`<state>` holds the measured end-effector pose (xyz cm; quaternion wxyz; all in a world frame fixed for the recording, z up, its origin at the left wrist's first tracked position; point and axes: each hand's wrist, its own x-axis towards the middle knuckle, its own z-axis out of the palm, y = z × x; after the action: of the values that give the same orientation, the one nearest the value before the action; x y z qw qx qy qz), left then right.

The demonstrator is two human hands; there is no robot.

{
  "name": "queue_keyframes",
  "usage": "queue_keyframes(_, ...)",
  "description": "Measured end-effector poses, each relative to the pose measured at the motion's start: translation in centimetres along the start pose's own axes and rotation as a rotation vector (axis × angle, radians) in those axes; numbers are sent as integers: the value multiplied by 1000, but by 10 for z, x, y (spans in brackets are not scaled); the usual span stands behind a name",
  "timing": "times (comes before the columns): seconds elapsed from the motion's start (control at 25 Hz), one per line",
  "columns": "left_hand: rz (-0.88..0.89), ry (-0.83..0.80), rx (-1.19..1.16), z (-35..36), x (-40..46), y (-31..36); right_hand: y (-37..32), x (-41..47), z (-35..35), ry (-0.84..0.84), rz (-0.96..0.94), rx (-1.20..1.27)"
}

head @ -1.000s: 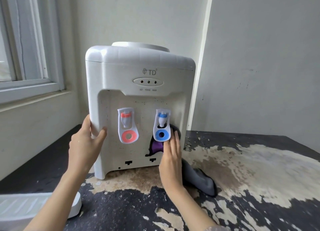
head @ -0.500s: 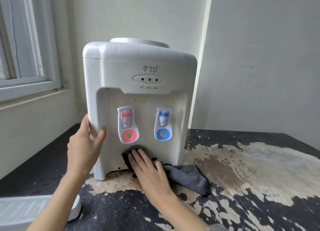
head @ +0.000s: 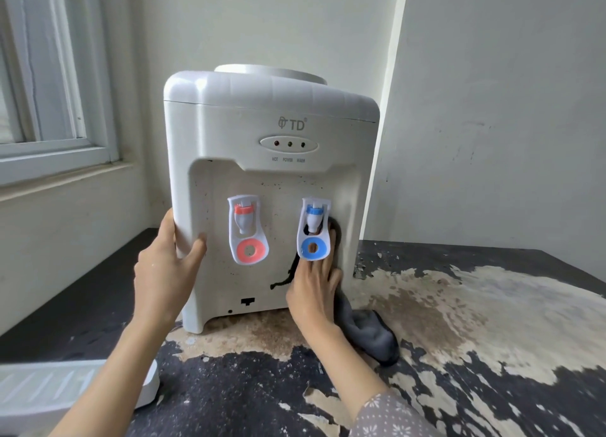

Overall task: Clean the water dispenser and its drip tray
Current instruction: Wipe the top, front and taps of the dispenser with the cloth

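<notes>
I see the water dispenser [head: 269,161] standing on the worn table [head: 459,321]. My left hand [head: 165,269] grips its front left edge, and my right hand [head: 314,292] presses a grey cloth [head: 370,335] flat behind the blue tap [head: 313,230]. The drip tray [head: 49,390] lies at lower left.

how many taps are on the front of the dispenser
2: the red tap sits left of centre in the front recess, and the blue tap sits to its right, above the right hand. None seem hidden.
</notes>
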<state>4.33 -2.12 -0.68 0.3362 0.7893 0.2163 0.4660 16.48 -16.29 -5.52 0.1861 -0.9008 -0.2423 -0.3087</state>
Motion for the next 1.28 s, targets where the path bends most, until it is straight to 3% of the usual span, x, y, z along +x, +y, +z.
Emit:
queue_keyframes(0.28,9,1,16,0,0,-2,1,-15,23,75,-423,-228)
queue_keyframes(0.44,10,5,4,0,1,-2,25,-5,10,24,-436,-243)
queue_keyframes(0.6,-9,8,0,0,1,-6,57,-4,7,-5,-809,-481)
queue_keyframes(0.72,-5,6,14,0,2,-6,66,-6,1,124,-683,-377)
queue_keyframes(0.88,-6,9,13,0,1,-4,75,-21,-2,47,-781,-491)
queue_keyframes(1.0,-19,0,29,-2,0,-5,92,-30,-12,-21,-692,-520)
queue_keyframes(1.2,-37,-44,-32,-1,-1,-4,99,-22,-39,128,-628,-453)
queue_keyframes(1.28,-57,-83,-140,-2,-9,-6,105,-20,-36,81,-689,-531)
